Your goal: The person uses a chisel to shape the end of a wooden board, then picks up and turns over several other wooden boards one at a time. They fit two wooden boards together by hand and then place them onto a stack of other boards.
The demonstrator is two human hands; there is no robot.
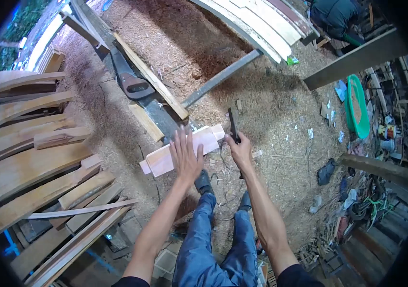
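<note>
My left hand (186,155) lies flat with fingers stretched out on a pale, pinkish wooden piece (161,161) that has narrower tongues at its ends. The piece rests at the near end of a dark workbench plank (165,115). In my right hand (240,149), fingers closed, is a narrow dark tool (233,122) pointing away from me, close to the piece's right end. Its exact kind is not clear. A handsaw (137,87) lies farther up the plank, its handle toward me. Beside it are a long wooden strip (151,76) and a short wood block (145,123).
Curved timber pieces (31,158) are stacked at left. Sawdust covers the ground (271,167). A metal-grey bar (223,79) runs right from the bench. Posts (352,60), a green basin (356,107) and scraps stand at right. Another person (335,16) crouches at upper right.
</note>
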